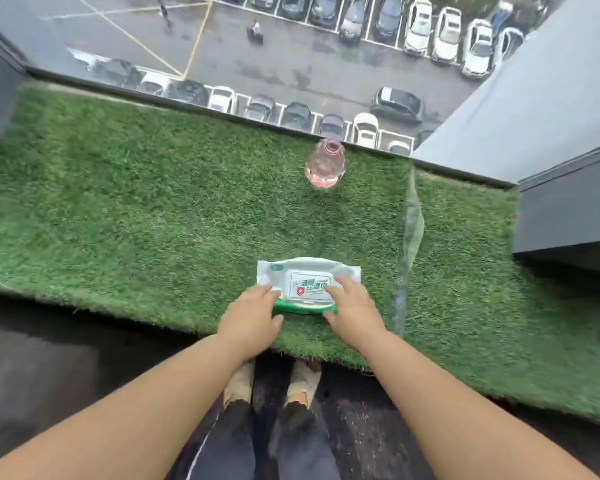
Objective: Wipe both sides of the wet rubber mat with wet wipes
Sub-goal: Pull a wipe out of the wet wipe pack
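A white and green pack of wet wipes [307, 271] lies flat on the green artificial turf [153, 209] near its front edge. My left hand [252, 317] holds the pack's near left corner, fingers on top and thumb at the near edge. My right hand [352, 304] grips the near right side, its fingers lying over the lid's right end. The lid looks closed. A thin translucent greenish sheet [412, 230], possibly the rubber mat, runs front to back on the turf right of the pack; its shape is hard to read.
A clear plastic bottle [325, 162] with pinkish liquid stands upright at the turf's far edge, by the window glass. Beyond the dark sill [222, 109] a car park lies far below. Dark walls [565, 216] flank both sides. My shoes [303, 382] stand on dark floor.
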A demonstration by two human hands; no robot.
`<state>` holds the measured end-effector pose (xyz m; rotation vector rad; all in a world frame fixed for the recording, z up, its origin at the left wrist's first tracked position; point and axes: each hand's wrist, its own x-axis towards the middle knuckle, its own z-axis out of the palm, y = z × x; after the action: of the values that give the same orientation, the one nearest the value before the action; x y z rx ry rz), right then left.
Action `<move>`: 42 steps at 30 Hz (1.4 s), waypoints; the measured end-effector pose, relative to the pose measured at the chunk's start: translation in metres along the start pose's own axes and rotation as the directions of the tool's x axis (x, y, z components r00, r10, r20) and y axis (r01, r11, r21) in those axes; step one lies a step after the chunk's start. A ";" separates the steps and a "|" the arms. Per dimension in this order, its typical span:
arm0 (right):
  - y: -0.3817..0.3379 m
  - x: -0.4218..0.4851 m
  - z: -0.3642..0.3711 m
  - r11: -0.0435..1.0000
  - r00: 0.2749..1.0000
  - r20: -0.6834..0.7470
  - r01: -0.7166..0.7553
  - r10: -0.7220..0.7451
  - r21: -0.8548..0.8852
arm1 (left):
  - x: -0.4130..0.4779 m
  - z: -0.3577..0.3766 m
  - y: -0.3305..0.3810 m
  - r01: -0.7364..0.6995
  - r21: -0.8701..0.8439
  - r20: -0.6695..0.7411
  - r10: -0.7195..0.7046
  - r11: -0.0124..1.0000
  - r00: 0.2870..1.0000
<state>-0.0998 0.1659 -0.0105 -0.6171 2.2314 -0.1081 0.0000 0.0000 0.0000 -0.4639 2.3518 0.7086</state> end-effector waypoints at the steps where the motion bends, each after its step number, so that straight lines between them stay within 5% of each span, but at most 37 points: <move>1: -0.001 0.014 0.006 0.997 0.998 -0.047 0.050 -0.053 -0.056 | 0.012 0.004 -0.002 -0.043 0.047 -0.011 0.043 0.998 0.999; 11: 0.012 0.059 0.048 0.966 0.960 -0.207 0.144 -0.189 -0.214 | 0.062 0.046 -0.033 -0.236 0.061 -0.009 0.237 0.970 0.971; 16: 0.018 0.063 0.036 0.977 0.961 -0.181 0.195 -0.209 -0.090 | 0.058 0.050 -0.039 -0.263 0.064 -0.021 0.265 0.963 0.964; 21: 0.011 0.081 0.009 0.949 0.965 -0.244 -0.019 0.100 0.314 | 0.057 0.049 -0.038 -0.293 0.065 -0.017 0.295 0.954 0.955; 26: -0.005 0.092 0.000 0.802 0.808 -0.409 -0.125 0.424 0.584 | 0.058 0.045 -0.029 -0.245 0.123 -0.056 0.253 0.962 0.966; 28: -0.009 0.087 0.006 0.854 0.853 -0.415 -0.066 0.317 0.516 | 0.061 0.044 -0.026 -0.253 0.208 -0.068 0.272 0.945 0.960; 32: -0.002 0.065 0.034 0.989 0.907 -0.409 0.135 -0.098 0.062 | 0.069 0.045 -0.024 -0.253 0.318 -0.067 0.288 0.914 0.955; 38: -0.003 0.055 0.050 1.000 0.826 -0.563 -0.005 0.010 0.010 | 0.070 0.049 -0.029 -0.262 0.368 -0.017 0.289 0.892 0.957; 42: -0.011 0.066 0.052 0.997 0.857 -0.514 -0.067 0.045 -0.025 | 0.071 0.050 -0.029 -0.246 0.350 -0.024 0.271 0.904 0.962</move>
<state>-0.0948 0.1316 -0.0880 -0.5943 2.7751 -0.2185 -0.0146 -0.0036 -0.0905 -0.0215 2.5651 0.3820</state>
